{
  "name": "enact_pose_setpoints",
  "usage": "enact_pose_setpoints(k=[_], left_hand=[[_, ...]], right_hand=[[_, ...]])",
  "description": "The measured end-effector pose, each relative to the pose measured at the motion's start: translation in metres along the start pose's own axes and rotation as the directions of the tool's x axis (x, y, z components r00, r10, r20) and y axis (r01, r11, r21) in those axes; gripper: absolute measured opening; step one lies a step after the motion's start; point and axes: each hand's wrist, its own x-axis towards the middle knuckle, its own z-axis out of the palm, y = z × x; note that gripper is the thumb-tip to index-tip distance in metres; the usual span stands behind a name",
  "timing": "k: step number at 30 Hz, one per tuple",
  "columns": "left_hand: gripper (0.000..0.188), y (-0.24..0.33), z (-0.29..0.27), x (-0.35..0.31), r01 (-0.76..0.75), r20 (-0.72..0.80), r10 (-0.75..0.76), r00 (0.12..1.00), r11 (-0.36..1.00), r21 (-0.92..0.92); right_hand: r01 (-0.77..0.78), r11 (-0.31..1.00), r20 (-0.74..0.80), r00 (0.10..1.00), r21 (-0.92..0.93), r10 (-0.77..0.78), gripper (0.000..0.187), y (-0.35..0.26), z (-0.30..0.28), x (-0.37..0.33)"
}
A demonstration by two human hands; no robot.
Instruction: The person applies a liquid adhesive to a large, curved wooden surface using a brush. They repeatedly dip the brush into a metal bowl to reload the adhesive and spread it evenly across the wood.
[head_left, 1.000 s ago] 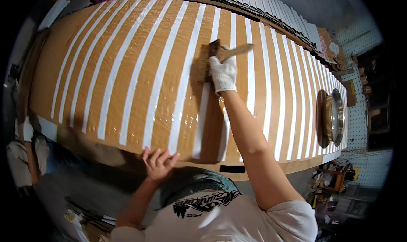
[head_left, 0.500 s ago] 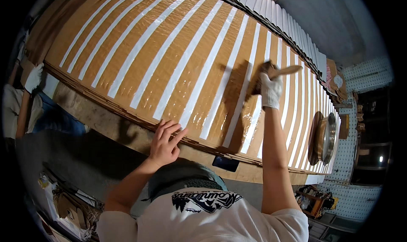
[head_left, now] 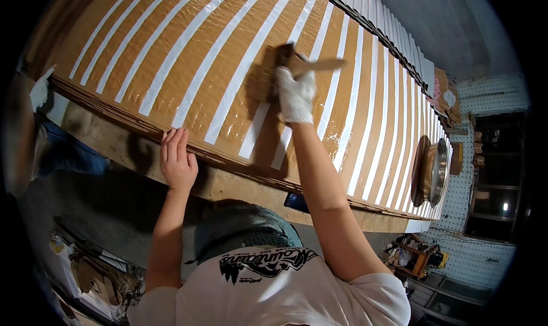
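Observation:
A wide stack of brown sheets (head_left: 194,77) lies before me, its top sheet crossed by slanting white strips (head_left: 225,117). Wet, shiny patches cover much of its surface. My right hand (head_left: 297,97), in a white glove, is closed around a brush (head_left: 324,65) with a pale wooden handle and a dark head. The brush is over the middle of the sheet, partly hidden by the glove and slightly blurred. Bare and with fingers stretched out, my left hand (head_left: 178,161) rests its fingertips at the near edge of the stack, holding nothing.
A metal basin (head_left: 436,172) stands on the sheet's right end. A dark flat device (head_left: 297,202) lies on the wooden bench edge (head_left: 234,188), partly behind my right arm. At the far left is another person's white-gloved hand (head_left: 41,92). Pale folded sheets (head_left: 377,17) line the far side.
My right hand has swept the brush leftward and farther away across the sheet. My left hand has slid left along the near edge. The view has shifted slightly.

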Motion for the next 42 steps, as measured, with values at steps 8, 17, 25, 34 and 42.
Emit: enact_pose_setpoints(k=[8,17,25,34,42], left_hand=[[0.043,-0.012,0.009,-0.005,-0.026,-0.064,0.025,0.998,1.0,-0.015],[0.042,-0.014,0.012,-0.004,-0.049,-0.077,0.05,0.996,0.999,0.012],[0.036,-0.02,0.014,0.0,-0.09,-0.088,0.091,0.992,0.996,0.012],[0.041,-0.025,0.015,-0.007,-0.032,-0.117,0.018,0.993,0.993,-0.117],[0.047,-0.03,-0.02,0.003,0.029,-0.144,-0.089,0.986,0.926,-0.377]], right_hand=[[-0.181,0.967,-0.301,0.946,-0.18,0.121,0.059,0.037,-0.173,-0.044],[0.039,0.99,-0.068,0.997,0.134,-0.03,0.055,-0.035,-0.026,-0.037],[0.141,0.99,0.044,0.989,0.004,-0.141,0.059,-0.053,0.074,-0.071],[-0.14,0.963,-0.242,0.967,-0.231,0.082,0.04,0.024,-0.146,-0.097],[-0.111,0.98,-0.256,0.964,-0.163,0.067,0.061,-0.013,-0.109,-0.102]])
